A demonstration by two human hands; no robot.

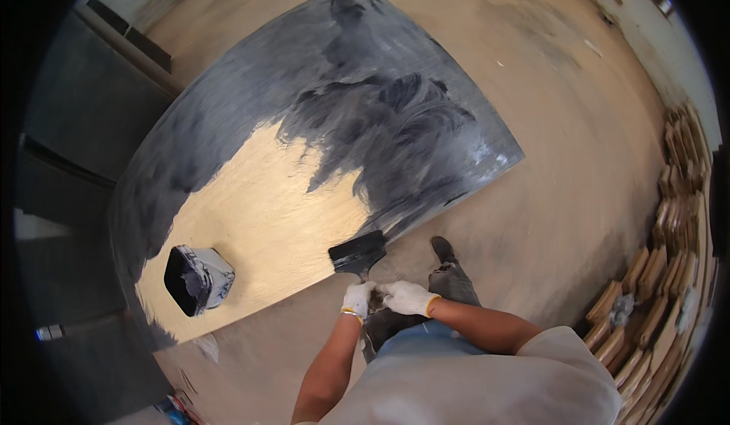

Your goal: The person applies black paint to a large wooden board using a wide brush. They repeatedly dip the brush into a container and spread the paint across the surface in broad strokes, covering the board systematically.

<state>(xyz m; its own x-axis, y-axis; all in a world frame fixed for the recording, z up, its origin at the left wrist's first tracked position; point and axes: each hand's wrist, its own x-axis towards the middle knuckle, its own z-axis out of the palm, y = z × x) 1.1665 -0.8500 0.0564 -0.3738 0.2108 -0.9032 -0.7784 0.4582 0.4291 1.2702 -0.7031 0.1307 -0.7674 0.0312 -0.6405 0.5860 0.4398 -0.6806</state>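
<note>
A wide flat brush, its head dark with paint, is at the near edge of a large pale board. My left hand, in a white glove with a yellow cuff, is closed round its short handle. My right hand, gloved the same way, meets the left close to the handle's end. Its fingertips are bent together, and what they pinch is too small to tell. Streaky black paint covers the far and right parts of the board. An open paint bucket, smeared with black, stands on the bare pale part.
Dark panels line the left side. Stacked wooden pieces stand along the right wall. My shoe rests on the dusty floor beside the board. Crumpled plastic lies by the board's near left corner.
</note>
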